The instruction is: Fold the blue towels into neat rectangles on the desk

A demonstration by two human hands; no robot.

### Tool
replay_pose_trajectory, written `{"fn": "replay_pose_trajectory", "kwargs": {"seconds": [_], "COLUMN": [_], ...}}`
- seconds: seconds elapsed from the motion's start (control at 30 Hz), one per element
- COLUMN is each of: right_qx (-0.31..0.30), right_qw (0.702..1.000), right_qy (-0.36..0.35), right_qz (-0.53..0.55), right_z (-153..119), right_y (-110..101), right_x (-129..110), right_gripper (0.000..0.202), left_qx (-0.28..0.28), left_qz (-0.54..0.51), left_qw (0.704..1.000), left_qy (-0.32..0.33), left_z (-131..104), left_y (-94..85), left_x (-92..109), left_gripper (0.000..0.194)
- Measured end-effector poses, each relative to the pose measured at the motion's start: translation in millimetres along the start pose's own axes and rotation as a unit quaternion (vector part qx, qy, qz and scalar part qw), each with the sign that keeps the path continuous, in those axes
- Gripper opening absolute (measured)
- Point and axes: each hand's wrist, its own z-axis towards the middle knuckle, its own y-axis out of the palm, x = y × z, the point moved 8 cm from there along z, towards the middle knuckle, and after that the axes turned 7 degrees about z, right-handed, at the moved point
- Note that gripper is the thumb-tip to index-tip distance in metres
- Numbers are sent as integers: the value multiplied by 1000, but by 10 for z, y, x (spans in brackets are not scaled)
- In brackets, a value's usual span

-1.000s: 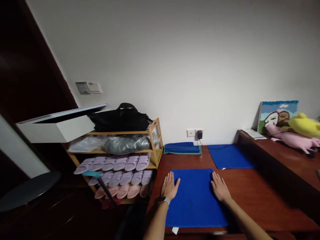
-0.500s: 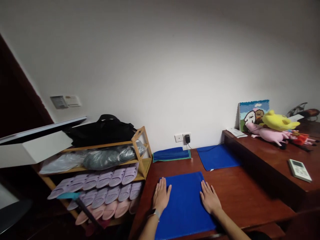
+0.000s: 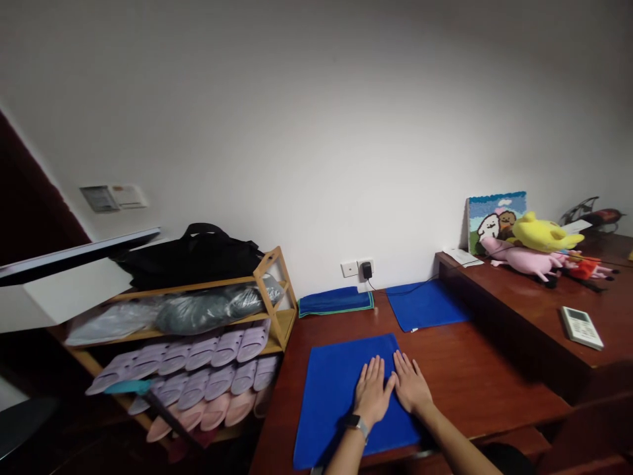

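A blue cloth [image 3: 326, 389] lies spread flat on the reddish-brown table [image 3: 475, 376]. My left hand [image 3: 373, 392], with a watch on its wrist, rests palm down on the right half of the cloth, fingers extended. Beside it, my right hand [image 3: 411, 386] lies flat at the cloth's right edge. The two thumbs are close together or touching. Neither hand holds anything. Farther back are a folded blue cloth with a green edge [image 3: 336, 301] and another flat blue cloth [image 3: 425, 305].
Left of the table stands a wooden rack [image 3: 284, 323] with slippers [image 3: 227, 346] and a black bag [image 3: 192, 260]. A raised surface at right carries plush toys [image 3: 541, 234], a picture [image 3: 497, 221] and a white remote-like device [image 3: 582, 326]. A black plug [image 3: 366, 270] sits in the wall socket.
My left hand has moved right, from the cloth's left edge to beside my right hand. My right hand stays near the right edge. The view has shifted slightly.
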Motion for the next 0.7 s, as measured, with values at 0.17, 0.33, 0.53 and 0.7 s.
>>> {"fn": "replay_pose_trajectory", "kwargs": {"seconds": [0.17, 0.33, 0.53, 0.7], "right_qx": [15, 11, 4, 41], "right_qw": [1000, 1000, 999, 998], "right_qy": [11, 21, 45, 43], "right_qz": [17, 2, 2, 4], "right_z": [-8, 31, -42, -345], "right_y": [0, 71, 1, 16], "right_x": [12, 57, 1, -59], "right_gripper": [68, 68, 68, 68], "left_qx": [-6, 10, 31, 41], "left_qz": [47, 71, 59, 59], "left_qw": [993, 980, 980, 980], "left_qy": [-110, -188, -189, -188], "left_z": [-547, -998, -1060, -1033], "left_y": [-230, -318, -324, -284], "left_x": [-1098, -1778, -1781, -1789], "left_gripper": [84, 88, 88, 89]}}
